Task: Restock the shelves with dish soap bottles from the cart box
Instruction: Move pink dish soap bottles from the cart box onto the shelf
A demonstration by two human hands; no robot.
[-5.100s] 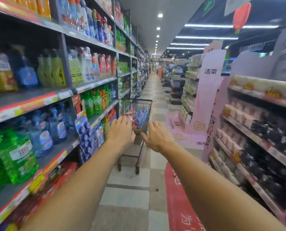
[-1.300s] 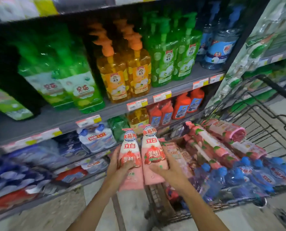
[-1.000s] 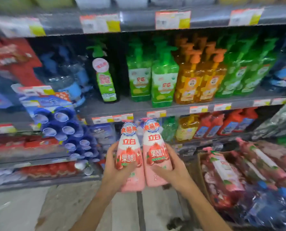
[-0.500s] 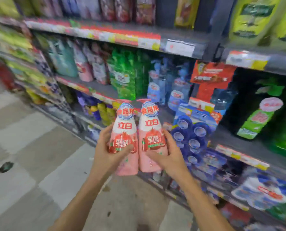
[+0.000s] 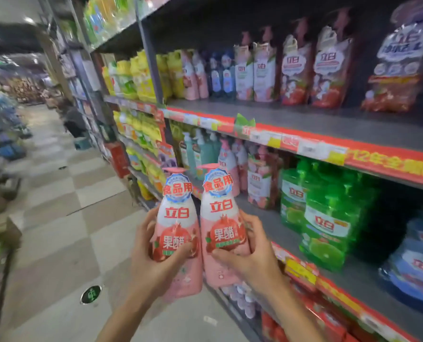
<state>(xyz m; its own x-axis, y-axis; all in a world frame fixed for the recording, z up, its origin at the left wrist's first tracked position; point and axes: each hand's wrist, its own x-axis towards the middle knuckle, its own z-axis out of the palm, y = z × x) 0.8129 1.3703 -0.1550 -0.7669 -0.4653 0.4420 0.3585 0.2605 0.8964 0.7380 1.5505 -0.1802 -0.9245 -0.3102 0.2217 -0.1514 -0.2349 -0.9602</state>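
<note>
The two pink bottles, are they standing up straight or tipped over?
Upright. Both pink bottles are held side by side, caps on top, one in the left hand, one in the right hand.

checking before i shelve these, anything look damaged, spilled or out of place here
Nothing stands out. The left hand and right hand each hold an upright pink bottle, caps on, with no leak visible. Bottles on the shelf stand upright, though blur hides detail.
</note>
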